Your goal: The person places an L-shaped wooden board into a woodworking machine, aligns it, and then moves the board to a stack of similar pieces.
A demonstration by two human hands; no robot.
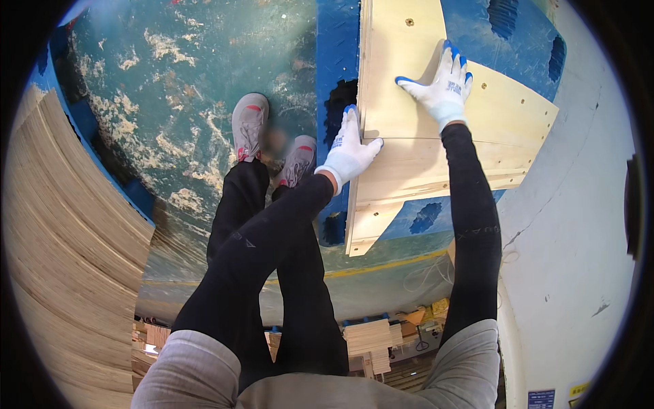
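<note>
Pale plywood boards (402, 163) with small round fastener marks lie on a blue plastic pallet (470, 20). My left hand (349, 154), in a white glove with blue fingertips, rests at the boards' left edge. Its fingers stretch along that edge, and the thumb points over the top face. In a matching glove, my right hand (446, 88) lies flat on the upper board with fingers spread and thumb out to the left. Neither hand appears to grip anything; the underside of the left fingers is hidden.
A tall stack of thin wood sheets (75, 259) rises at the left beside a blue pallet edge (136, 198). My shoes stand on a worn green floor (163, 102). A pale wall (565, 204) runs along the right. More stacked wood (371, 337) shows behind me.
</note>
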